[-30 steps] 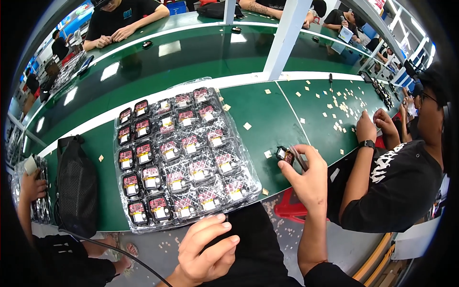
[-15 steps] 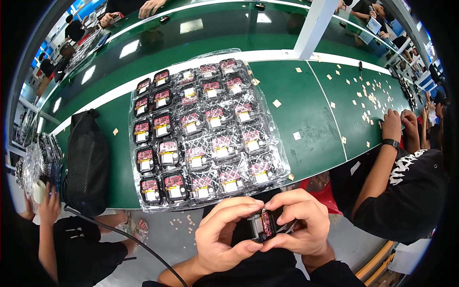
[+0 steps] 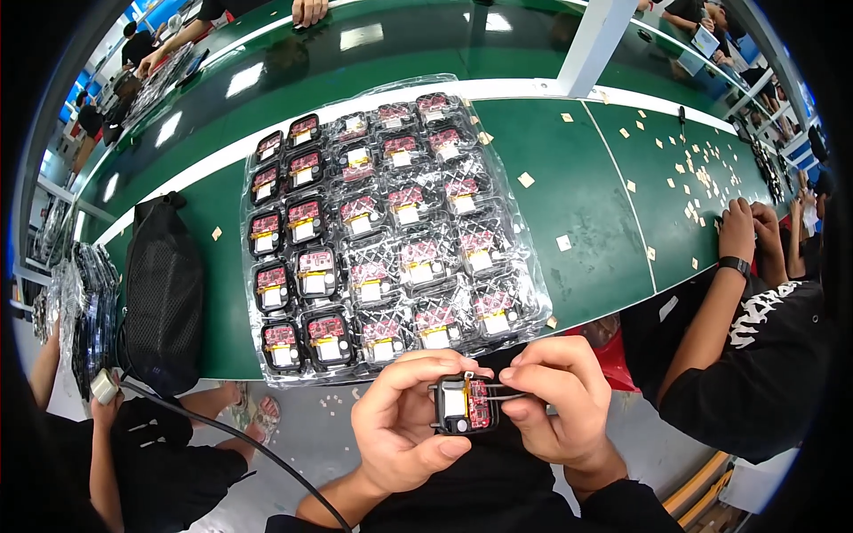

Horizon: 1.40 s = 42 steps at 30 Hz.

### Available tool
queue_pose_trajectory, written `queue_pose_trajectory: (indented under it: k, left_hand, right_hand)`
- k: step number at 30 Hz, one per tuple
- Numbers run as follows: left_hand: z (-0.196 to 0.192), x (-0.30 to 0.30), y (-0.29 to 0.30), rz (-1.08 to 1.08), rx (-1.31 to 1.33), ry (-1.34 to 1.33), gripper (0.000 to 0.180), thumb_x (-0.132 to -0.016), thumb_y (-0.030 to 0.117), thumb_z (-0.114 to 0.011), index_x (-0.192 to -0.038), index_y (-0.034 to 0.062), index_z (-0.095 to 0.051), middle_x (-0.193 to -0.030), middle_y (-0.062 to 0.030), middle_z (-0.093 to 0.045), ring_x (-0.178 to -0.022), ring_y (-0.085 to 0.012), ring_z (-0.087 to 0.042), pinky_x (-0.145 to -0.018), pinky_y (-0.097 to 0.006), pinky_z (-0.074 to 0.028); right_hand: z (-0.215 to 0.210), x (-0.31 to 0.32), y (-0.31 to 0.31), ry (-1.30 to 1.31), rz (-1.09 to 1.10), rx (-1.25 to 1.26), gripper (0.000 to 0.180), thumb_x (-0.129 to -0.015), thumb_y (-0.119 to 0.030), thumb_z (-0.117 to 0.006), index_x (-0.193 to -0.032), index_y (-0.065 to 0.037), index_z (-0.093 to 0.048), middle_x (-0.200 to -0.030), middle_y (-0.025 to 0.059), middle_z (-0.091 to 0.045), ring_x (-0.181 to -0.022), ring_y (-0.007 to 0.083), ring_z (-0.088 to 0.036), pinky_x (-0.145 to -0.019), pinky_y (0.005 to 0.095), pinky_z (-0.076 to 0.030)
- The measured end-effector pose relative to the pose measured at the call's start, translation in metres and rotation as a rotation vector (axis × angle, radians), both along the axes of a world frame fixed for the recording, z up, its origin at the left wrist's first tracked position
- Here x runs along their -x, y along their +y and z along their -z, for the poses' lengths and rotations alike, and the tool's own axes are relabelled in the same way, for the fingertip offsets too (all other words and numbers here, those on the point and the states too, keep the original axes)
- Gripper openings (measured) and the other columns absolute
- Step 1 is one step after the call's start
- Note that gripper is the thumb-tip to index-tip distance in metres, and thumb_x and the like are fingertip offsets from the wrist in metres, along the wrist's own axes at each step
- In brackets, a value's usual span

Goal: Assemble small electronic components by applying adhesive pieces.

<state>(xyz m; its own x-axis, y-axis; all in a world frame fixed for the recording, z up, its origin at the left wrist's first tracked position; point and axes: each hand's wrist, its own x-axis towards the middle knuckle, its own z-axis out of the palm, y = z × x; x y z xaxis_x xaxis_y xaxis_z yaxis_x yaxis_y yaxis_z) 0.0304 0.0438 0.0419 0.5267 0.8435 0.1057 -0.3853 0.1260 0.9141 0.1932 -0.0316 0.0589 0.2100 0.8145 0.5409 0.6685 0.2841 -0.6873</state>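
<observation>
My left hand (image 3: 397, 417) is closed round the edge of a black square watch case (image 3: 455, 419). The case lies open toward me, showing a red circuit board, a white-silver block and a strip of yellow tape. In my right hand (image 3: 562, 400) the fingers pinch a pair of dark tweezers (image 3: 508, 393), whose tips reach the right side of the case, by the red board. Whether the tips grip anything there is too small to tell. Just beyond my hands, a clear plastic tray (image 3: 298, 377) holds rows of similar open watch cases.
A green workbench (image 3: 569, 200) carries the tray, a black mesh bag (image 3: 163, 302) at left and scattered small pale squares (image 3: 702, 182) at right. A black cable (image 3: 240, 435) crosses the lower left. Co-workers sit close on both sides; a white post (image 3: 591, 49) rises at the back.
The watch case has turned from edge-on to face me. My right hand has drawn off its rim and now holds the tweezers against its right side. My left hand keeps its hold.
</observation>
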Motion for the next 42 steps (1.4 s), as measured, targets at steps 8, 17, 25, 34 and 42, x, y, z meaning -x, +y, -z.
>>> queue_pose_trajectory:
  k: [8, 17, 25, 34, 42]
  left_hand:
    - [-0.004, 0.002, 0.001, 0.009, 0.067, 0.031, 0.073, -0.081, 0.05, -0.085, -0.122, -0.0033, -0.054, -0.114, -0.0198, -0.06, -0.105, -0.0302, -0.068, -0.095, -0.044, -0.057]
    - [-0.004, 0.003, 0.002, 0.037, 0.098, 0.008, 0.07, -0.082, 0.043, -0.086, -0.122, -0.0045, -0.054, -0.116, -0.0201, -0.059, -0.106, -0.0314, -0.068, -0.096, -0.044, -0.057]
    - [0.01, 0.012, 0.011, 0.2, -0.021, -0.204, 0.061, -0.083, 0.001, -0.082, -0.133, -0.0118, -0.051, -0.135, -0.0223, -0.05, -0.126, -0.0321, -0.058, -0.107, -0.043, -0.05]
    - [0.005, 0.014, 0.011, 0.135, -0.047, -0.113, 0.059, -0.082, -0.001, -0.083, -0.131, -0.0127, -0.053, -0.135, -0.0225, -0.05, -0.126, -0.0315, -0.058, -0.106, -0.042, -0.052]
    - [-0.002, 0.023, 0.016, 0.099, -0.168, -0.094, 0.059, -0.077, -0.003, -0.086, -0.128, -0.0128, -0.057, -0.128, -0.0242, -0.055, -0.119, -0.0356, -0.064, -0.101, -0.043, -0.057]
  right_hand:
    - [0.01, -0.001, 0.005, -0.331, 0.12, -0.174, 0.032, -0.072, -0.008, -0.087, -0.101, -0.006, -0.074, -0.088, 0.0029, -0.065, -0.06, 0.0139, -0.059, -0.049, 0.0267, -0.042]
    - [0.011, 0.0, 0.006, -0.182, 0.075, -0.135, 0.029, -0.071, -0.008, -0.088, -0.097, -0.005, -0.076, -0.084, 0.0039, -0.068, -0.061, 0.0144, -0.063, -0.049, 0.0269, -0.045]
    - [0.009, 0.001, 0.008, 0.013, 0.049, -0.045, 0.023, -0.072, -0.007, -0.087, -0.091, -0.004, -0.076, -0.082, 0.0066, -0.068, -0.061, 0.0183, -0.066, -0.052, 0.029, -0.051]
    - [0.012, 0.004, 0.008, -0.209, 0.084, -0.1, 0.024, -0.073, -0.005, -0.086, -0.095, -0.004, -0.075, -0.082, 0.0051, -0.067, -0.058, 0.0156, -0.062, -0.048, 0.0283, -0.046]
    - [0.005, -0.005, 0.013, -0.22, -0.023, -0.111, 0.024, -0.073, -0.006, -0.086, -0.094, -0.003, -0.074, -0.08, 0.0051, -0.066, -0.057, 0.0163, -0.06, -0.049, 0.0288, -0.045]
